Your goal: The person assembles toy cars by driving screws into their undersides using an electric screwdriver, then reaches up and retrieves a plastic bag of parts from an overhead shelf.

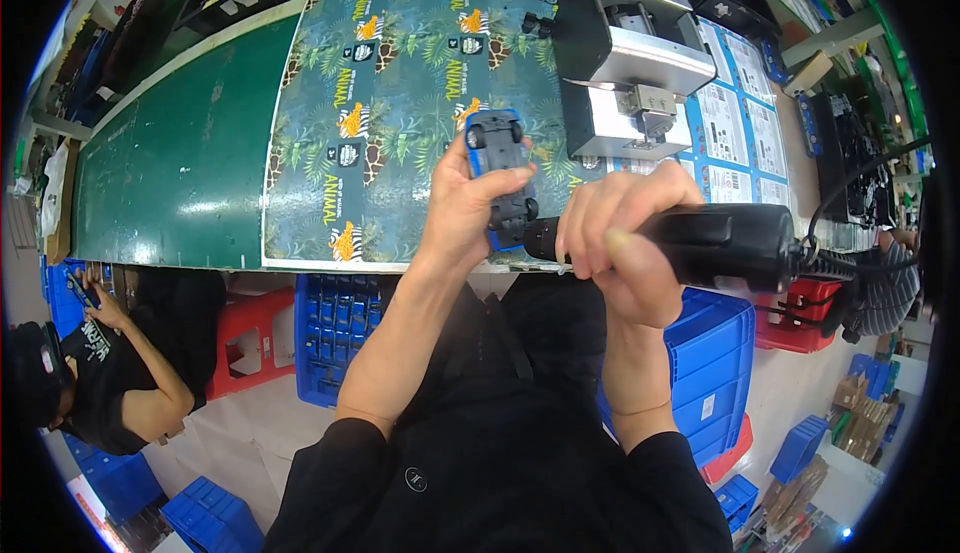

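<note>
My left hand [458,203] is closed round a blue toy car [495,153], whose dark underside and black wheels face up. The thumb lies across the car's underside. In my right hand [625,238] is a black electric screwdriver [730,243], held sideways with its body reaching to the right. The screwdriver's nose end is right beside the rear wheels at the car's near end; whether its bit touches a screw is hidden. Both hands are over the near edge of the table, above a printed sheet [400,103] with animal pictures.
A metal machine [640,53] stands on the table just beyond my right hand. Small black parts [535,23] lie beside it. A blue crate [335,338] of toy parts and a blue bin [700,373] flank my legs. A co-worker [140,373] sits at the left near a red stool [250,343].
</note>
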Demonstrator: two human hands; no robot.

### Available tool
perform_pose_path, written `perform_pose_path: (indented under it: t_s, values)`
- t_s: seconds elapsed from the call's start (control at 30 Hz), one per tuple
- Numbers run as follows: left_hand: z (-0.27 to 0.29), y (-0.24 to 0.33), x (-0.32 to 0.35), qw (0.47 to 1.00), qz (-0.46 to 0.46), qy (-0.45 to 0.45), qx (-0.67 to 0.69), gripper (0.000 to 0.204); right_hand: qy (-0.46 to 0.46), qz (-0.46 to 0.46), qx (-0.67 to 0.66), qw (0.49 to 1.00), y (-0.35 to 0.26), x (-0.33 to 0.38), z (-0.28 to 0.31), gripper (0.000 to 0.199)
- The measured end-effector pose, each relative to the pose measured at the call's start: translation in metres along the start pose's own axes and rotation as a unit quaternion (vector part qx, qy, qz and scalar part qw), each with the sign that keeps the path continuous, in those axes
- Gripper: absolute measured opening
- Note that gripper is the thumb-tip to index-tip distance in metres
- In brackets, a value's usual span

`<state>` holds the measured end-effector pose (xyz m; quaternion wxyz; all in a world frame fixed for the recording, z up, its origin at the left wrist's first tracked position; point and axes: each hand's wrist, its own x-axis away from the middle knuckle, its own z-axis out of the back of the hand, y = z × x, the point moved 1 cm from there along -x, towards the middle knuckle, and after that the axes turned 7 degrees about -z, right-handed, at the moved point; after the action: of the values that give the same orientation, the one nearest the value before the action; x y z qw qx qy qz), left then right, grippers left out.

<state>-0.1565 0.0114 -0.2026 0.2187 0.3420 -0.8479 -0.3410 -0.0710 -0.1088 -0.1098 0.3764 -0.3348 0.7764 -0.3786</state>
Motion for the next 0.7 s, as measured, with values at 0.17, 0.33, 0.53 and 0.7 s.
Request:
perform_pose_path:
  t_s: [0.17,0.33,0.53,0.7]
  values:
    - [0.001,-0.001,-0.002,1.0,0.018,-0.006,-0.018,0.045,-0.13,0.057,0.007,0.99,0.006,-0.008,0.006,0.027]
    - [-0.002,0.002,-0.004,1.0,0.03,-0.002,0.007,0.041,-0.129,0.065,0.005,0.99,0.009,-0.008,0.005,0.026]
    - [-0.004,0.003,-0.004,0.999,0.03,-0.004,0.012,0.04,-0.102,0.074,0.01,0.992,0.009,-0.003,0.005,0.027]
    - [0.003,-0.003,-0.004,0.999,0.007,-0.035,-0.003,0.036,-0.056,0.063,-0.012,0.996,0.009,0.007,-0.001,0.026]
